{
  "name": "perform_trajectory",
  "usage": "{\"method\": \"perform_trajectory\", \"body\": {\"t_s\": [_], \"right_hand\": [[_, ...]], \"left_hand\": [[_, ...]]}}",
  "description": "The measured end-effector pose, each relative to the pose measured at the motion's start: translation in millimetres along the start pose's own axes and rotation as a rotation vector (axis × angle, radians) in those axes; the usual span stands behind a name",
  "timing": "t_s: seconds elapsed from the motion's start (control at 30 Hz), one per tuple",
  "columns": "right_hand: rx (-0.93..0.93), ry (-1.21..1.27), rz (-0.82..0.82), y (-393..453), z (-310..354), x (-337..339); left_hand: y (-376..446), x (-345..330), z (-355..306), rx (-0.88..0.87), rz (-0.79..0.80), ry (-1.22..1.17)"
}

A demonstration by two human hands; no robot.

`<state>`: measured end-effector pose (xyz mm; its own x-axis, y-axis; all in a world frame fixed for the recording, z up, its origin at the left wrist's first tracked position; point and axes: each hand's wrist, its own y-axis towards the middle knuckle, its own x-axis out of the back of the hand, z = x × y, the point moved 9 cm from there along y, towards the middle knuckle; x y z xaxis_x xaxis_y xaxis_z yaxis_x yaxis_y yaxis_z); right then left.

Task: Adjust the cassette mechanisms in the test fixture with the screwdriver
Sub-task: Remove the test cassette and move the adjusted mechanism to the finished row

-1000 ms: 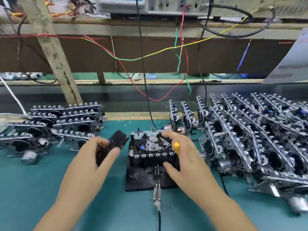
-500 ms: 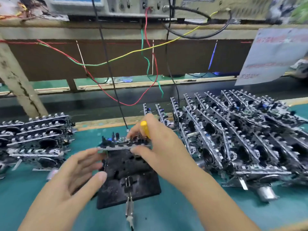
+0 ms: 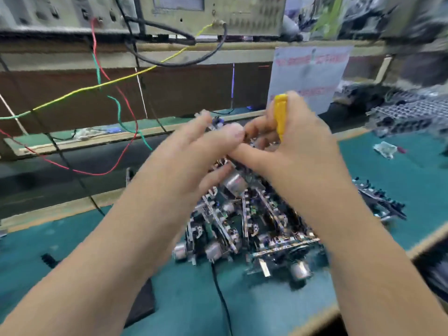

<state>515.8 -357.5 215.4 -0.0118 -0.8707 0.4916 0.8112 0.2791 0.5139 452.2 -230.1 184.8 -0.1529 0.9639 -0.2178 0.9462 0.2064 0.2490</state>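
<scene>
Both hands have lifted off the fixture (image 3: 143, 309) and swung right, above the pile (image 3: 254, 226). Left hand (image 3: 194, 156) and right hand (image 3: 298, 146) pinch a mechanism (image 3: 234, 183) between them; the right also grips the screwdriver (image 3: 280, 115). Likely a finished unit being swapped out.

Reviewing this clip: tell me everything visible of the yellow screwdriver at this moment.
Only the yellow screwdriver handle shows: a slim, flat-sided bar that looks like plastic, standing roughly upright with its squared top above the knuckles. The right hand grips it, fingers curled round its lower part, so shaft and tip are hidden. It is held up above the pile of cassette mechanisms, close to the left hand. Motion blur hides finer detail.
</scene>
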Motion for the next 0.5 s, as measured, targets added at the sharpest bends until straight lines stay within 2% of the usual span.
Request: {"method": "perform_trajectory", "body": {"t_s": [0.07,0.1,0.2,0.37,0.5], "right_hand": [[0.013,-0.083,-0.102,17.5,-12.6,34.6],[0.018,-0.129,-0.146,26.1,-20.5,50.0],[-0.004,-0.306,-0.248,50.8,-56.2,90.2],[-0.179,-0.47,-0.294,76.9,-147.1,138.2],[-0.353,-0.512,-0.284,81.5,-223.4,152.0]], "left_hand": [[36.7,-47.2,10.7,-0.002,0.114,-0.001],[51.6,-64.7,16.2,0.012,0.13,-0.06],[91.2,-118.7,33.8,0.048,0.235,-0.037],[142.6,-183.4,97.6,0.448,0.295,-0.268],[156.2,-216.5,135.2,0.606,0.276,-0.432]]}}
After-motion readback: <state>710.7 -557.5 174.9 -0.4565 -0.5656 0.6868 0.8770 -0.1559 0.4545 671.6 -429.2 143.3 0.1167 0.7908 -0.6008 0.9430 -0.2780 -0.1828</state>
